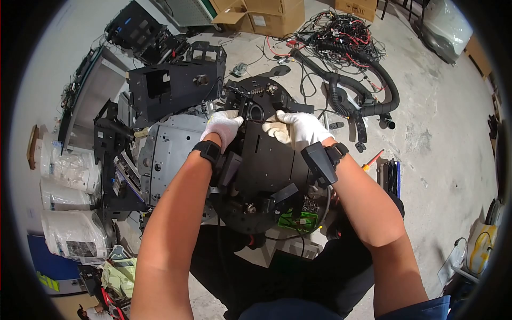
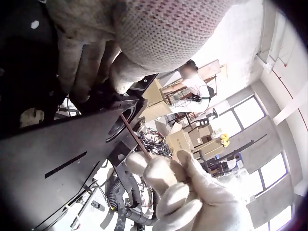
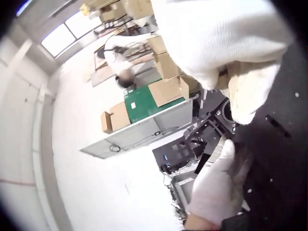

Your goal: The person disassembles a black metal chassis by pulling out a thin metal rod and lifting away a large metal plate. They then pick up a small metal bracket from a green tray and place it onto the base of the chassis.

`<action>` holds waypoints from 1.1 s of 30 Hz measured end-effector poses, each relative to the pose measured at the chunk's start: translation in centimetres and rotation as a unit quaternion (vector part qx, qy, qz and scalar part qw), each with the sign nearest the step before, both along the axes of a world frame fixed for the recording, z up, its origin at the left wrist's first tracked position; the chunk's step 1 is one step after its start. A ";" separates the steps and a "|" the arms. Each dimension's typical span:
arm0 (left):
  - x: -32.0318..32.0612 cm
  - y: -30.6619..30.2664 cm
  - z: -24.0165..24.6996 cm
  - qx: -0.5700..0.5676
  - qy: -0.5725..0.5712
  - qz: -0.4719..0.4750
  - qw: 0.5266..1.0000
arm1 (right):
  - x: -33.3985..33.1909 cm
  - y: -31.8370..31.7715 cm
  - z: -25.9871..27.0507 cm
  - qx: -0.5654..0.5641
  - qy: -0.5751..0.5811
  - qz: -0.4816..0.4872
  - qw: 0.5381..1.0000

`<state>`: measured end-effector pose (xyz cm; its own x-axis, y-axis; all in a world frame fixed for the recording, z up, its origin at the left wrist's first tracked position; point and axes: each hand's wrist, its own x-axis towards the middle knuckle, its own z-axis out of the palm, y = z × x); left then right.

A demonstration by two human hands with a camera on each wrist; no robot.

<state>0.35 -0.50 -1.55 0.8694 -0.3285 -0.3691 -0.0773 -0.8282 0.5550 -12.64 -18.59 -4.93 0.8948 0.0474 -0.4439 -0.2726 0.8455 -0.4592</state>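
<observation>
Between the person's legs stands a round black machine chassis (image 1: 266,165) with an upright black plate and a circular opening (image 1: 256,112). The left hand (image 1: 223,128), in a worn white glove, grips the black frame left of this opening; its fingertips are partly hidden among the dark parts. Right of the opening, the gloved right hand (image 1: 298,129) has curled fingers and pinches a thin dark rod (image 2: 135,134). The rod runs from the fingers across the circular opening in the left wrist view. Its far end overlaps the opening's rim, and its other end is hidden in the hand.
Black metal housings (image 1: 176,88) and a grey plate (image 1: 173,154) lie to the left. Tangled cables (image 1: 346,37) and black corrugated hoses (image 1: 384,85) are on the floor ahead. A green tray (image 1: 297,220) holds small parts below the chassis. Another person (image 3: 118,55) is in the background.
</observation>
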 end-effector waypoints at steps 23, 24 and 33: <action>0.0 0.3 -0.7 -0.048 -0.008 -0.002 0.999 | 0.3 -0.6 -0.8 0.113 0.017 0.137 0.984; -0.1 0.3 -0.8 -0.053 -0.020 -0.004 0.998 | 0.3 -0.4 -0.8 0.113 0.017 0.137 0.984; 0.2 0.3 -0.4 -0.010 -0.027 -0.020 0.999 | -2.2 0.6 3.8 -0.878 -0.114 0.058 0.461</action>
<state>0.50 -0.20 -1.98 0.8745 -0.3690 -0.3146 -0.1400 -0.8133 0.5647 -14.85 -18.01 -1.16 0.9642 -0.1523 0.2171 -0.0437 -0.8988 -0.4363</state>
